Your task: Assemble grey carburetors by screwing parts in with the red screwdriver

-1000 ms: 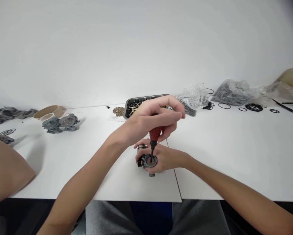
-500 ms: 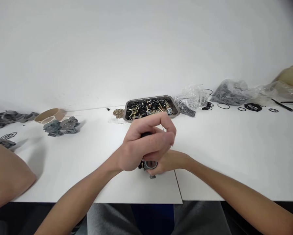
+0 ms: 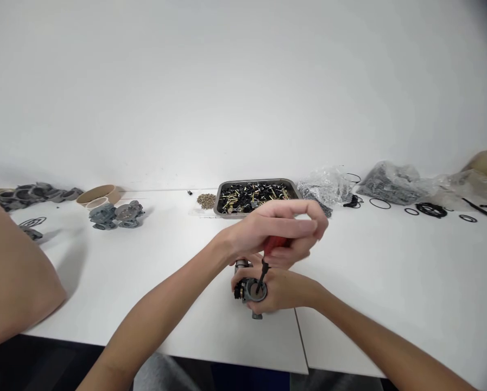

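Note:
My left hand [image 3: 273, 231] is closed round the red handle of a screwdriver [image 3: 272, 247], whose dark shaft slants down into the round opening of a small grey metal part [image 3: 249, 290]. My right hand [image 3: 284, 290] grips that part from the right and holds it down on the white table [image 3: 390, 271]. The screwdriver's handle is mostly hidden under my left fingers.
A metal tray [image 3: 256, 183] of black and brass small parts stands behind my hands, with a pile of brass bits [image 3: 206, 200] beside it. Grey parts [image 3: 116, 214] and tape rolls [image 3: 99, 194] lie left. Plastic bags [image 3: 390, 182] and black rings [image 3: 430, 209] lie right. Another person's arm [image 3: 15, 277] intrudes at left.
My left hand rose and turned, so the red handle and shaft show again after being covered half a second ago. The view shifted, so everything sits lower and further right.

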Demonstrator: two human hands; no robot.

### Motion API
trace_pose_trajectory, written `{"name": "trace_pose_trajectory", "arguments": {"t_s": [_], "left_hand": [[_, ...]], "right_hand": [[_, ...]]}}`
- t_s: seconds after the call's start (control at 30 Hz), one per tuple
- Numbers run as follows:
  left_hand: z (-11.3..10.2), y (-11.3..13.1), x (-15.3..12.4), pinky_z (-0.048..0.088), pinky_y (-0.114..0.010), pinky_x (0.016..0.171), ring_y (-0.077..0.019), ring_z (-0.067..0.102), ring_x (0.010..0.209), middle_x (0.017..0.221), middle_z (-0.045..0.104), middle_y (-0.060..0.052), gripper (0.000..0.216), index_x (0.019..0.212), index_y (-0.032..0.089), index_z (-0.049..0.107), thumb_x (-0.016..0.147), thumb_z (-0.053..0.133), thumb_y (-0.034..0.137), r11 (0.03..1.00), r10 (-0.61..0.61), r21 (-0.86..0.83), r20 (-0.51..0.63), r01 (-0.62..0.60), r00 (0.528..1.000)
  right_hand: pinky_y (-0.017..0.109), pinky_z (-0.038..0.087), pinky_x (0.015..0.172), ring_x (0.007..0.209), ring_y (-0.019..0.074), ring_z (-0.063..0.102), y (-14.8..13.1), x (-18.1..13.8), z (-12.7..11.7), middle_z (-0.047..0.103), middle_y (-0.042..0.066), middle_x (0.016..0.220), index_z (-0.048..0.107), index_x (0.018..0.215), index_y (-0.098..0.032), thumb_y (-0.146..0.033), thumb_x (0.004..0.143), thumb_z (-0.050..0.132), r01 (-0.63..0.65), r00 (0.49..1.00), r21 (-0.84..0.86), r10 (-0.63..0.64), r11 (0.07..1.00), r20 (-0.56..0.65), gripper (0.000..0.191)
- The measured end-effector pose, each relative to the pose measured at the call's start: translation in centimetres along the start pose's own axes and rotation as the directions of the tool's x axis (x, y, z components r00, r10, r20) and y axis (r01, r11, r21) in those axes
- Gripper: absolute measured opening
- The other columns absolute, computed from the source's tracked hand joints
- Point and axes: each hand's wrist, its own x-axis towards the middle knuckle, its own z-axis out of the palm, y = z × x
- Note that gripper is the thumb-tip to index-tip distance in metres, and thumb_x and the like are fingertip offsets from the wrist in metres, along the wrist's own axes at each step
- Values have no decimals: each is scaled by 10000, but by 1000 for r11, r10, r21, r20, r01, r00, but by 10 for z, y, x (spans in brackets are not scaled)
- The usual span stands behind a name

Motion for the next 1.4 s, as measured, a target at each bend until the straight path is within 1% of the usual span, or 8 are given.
{"name": "trace_pose_trajectory", "arguments": {"t_s": [0.1, 0.23, 0.6, 0.83, 1.0, 1.17, 1.27, 1.4], "left_hand": [[19, 2, -5, 291, -162, 358, -60, 389, 384, 488, 414, 79, 173, 933, 218, 515, 851, 630, 318, 980, 91, 197, -397, -12, 913], [31, -3, -18, 223, -144, 347, -32, 260, 368, 450, 322, 94, 122, 866, 192, 521, 908, 547, 305, 973, 194, 210, -494, -100, 848], [11, -1, -29, 211, -179, 383, -30, 200, 364, 455, 271, 86, 157, 799, 162, 518, 930, 445, 208, 994, 101, -43, -16, -102, 995], [-19, -7, -14, 177, -205, 313, -63, 214, 265, 366, 289, 67, 148, 751, 191, 502, 881, 451, 239, 953, 179, -303, 514, -18, 839], [3, 0, -14, 264, -176, 357, -51, 308, 334, 432, 373, 78, 125, 868, 185, 537, 886, 555, 307, 999, 30, 43, 10, -30, 1000], [35, 6, -18, 306, -150, 339, -44, 330, 364, 480, 348, 109, 241, 897, 220, 463, 830, 652, 353, 962, 180, 272, -653, 6, 736], [42, 1, -23, 220, -133, 328, -31, 212, 356, 443, 281, 117, 214, 857, 225, 430, 884, 576, 379, 959, 243, 276, -686, -63, 686], [40, -3, -27, 213, -136, 348, -25, 215, 350, 444, 315, 107, 78, 892, 218, 467, 920, 520, 268, 955, 259, 256, -471, -150, 844]], "right_hand": [[258, 484, 707, 817, 143, 542, -3, 0, -1, 516, 54, 1155, 641, 1092, -249, -182, 702, 686, 0, 1000, -41, 0, 999, -11, 399], [246, 472, 673, 767, 149, 535, -4, 3, -3, 579, 14, 862, 633, 1066, -191, -142, 700, 661, 18, 999, -3, -18, 1000, 36, 371], [342, 459, 919, 1058, 224, 520, 2, 2, -2, 568, 66, 1133, 625, 1145, -224, -176, 736, 665, 107, 994, -33, -108, 994, -12, 414], [357, 461, 922, 1088, 244, 501, 9, 2, 3, 542, 76, 1137, 640, 1067, -215, -191, 732, 674, 141, 988, -67, -145, 988, -52, 338], [301, 479, 835, 945, 187, 546, 4, 0, 1, 566, 41, 1002, 608, 1128, -216, -174, 747, 658, 97, 995, -19, -97, 995, -15, 387], [311, 463, 837, 945, 185, 516, 8, 2, 4, 539, 48, 1058, 626, 1093, -226, -170, 705, 705, 104, 994, -68, -107, 992, -36, 399], [326, 454, 877, 1005, 205, 496, 14, 5, 7, 540, 55, 1080, 639, 1046, -215, -155, 687, 706, 170, 982, -85, -176, 982, -75, 370], [332, 462, 898, 1023, 215, 510, 11, 4, 5, 570, 54, 1062, 643, 1025, -201, -156, 713, 685, 156, 986, -39, -158, 987, -45, 318]]}}
